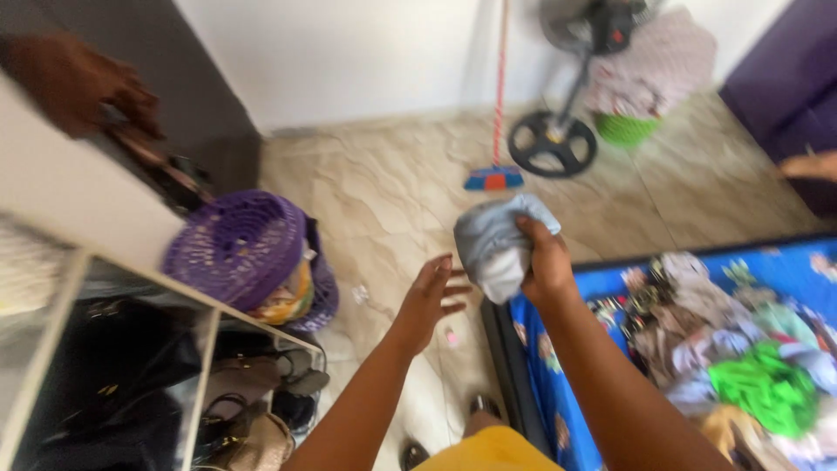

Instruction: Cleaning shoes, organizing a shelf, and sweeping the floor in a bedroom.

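Note:
My right hand point(547, 257) grips a bunched pale grey-blue cloth point(497, 242), held up over the floor at the bed's near corner. My left hand point(430, 296) is spread open just left of the cloth, fingers apart, not touching it. Below my arms a bit of yellow garment point(488, 449) shows. Clothes in several colours, one bright green point(765, 384), lie heaped on the blue patterned bedsheet point(549, 366) to the right.
A purple woven basket with a lid point(240, 249) stands on the tiled floor at left, next to a white shelf unit point(52, 349) holding bags and shoes. Another person's hand point(74, 83) is at top left. A broom point(497, 174), a fan stand point(554, 144) and a green basket point(626, 129) stand by the wall.

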